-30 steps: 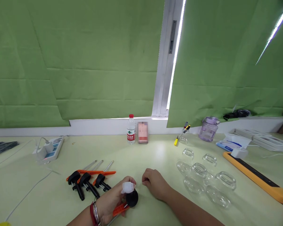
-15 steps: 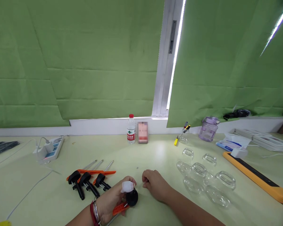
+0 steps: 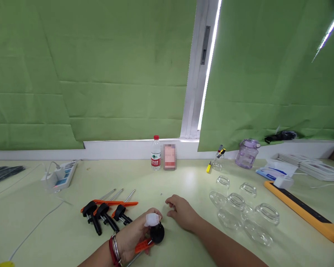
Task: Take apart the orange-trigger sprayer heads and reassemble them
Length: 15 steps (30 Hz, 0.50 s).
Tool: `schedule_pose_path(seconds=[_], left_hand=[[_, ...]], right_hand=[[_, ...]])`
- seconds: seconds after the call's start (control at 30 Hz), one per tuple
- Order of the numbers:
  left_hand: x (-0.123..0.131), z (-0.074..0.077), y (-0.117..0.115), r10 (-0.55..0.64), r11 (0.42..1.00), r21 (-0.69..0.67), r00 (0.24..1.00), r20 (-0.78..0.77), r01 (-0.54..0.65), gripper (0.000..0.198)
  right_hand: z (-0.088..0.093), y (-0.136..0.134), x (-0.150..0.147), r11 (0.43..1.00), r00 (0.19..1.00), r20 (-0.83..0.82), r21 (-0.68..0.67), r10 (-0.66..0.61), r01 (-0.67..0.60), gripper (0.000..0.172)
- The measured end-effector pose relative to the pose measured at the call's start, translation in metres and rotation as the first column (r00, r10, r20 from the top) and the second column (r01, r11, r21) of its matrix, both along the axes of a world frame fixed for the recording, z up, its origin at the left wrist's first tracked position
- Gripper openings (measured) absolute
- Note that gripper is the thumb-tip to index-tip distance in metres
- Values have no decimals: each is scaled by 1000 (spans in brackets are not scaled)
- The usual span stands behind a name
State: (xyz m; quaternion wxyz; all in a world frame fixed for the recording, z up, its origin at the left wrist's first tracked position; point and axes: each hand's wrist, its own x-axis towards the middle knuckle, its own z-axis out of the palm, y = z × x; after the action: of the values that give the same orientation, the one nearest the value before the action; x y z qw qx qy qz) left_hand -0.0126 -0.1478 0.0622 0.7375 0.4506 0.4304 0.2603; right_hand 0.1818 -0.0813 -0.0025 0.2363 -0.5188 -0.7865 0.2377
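Observation:
In the lower middle, my left hand (image 3: 136,233) is closed around a black pump head (image 3: 157,233) with an orange lever (image 3: 143,245) and a whitish translucent piece (image 3: 152,219) at its top. A thin metal rod shows below that hand. My right hand (image 3: 182,214) is just to the right, over the table, thumb and forefinger apart, nothing visible between them. A tiny dark speck (image 3: 161,194) lies on the table just beyond its fingertips. Several similar black heads (image 3: 102,210) with orange levers (image 3: 117,203) and metal rods lie left of my left hand.
Several clear bottles (image 3: 257,233) lie or stand at the right. At the back are a water bottle (image 3: 156,154), a blurred pink panel (image 3: 170,157), a small jar (image 3: 218,163) with screwdrivers and a purple jug (image 3: 247,154). A power strip (image 3: 68,177) is left, an orange-black bar (image 3: 303,209) right.
My right hand has shifted slightly up and left, and its thumb and forefinger have parted. My left hand keeps the pump head. The whole view has shifted slightly.

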Motion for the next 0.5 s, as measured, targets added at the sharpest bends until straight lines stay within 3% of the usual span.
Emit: schedule_pose_path(seconds=[0.27,0.5], left_hand=[[1,1,0,2,1000,-1,1000,-21,-2,38],[2,1,3,0,1000,1,1000,-22,0,37]], right_hand=[[-1,38,-27,993,993,55,54,-107,104,34],[0,55,-42,986,984,79,50,-160,156,16]])
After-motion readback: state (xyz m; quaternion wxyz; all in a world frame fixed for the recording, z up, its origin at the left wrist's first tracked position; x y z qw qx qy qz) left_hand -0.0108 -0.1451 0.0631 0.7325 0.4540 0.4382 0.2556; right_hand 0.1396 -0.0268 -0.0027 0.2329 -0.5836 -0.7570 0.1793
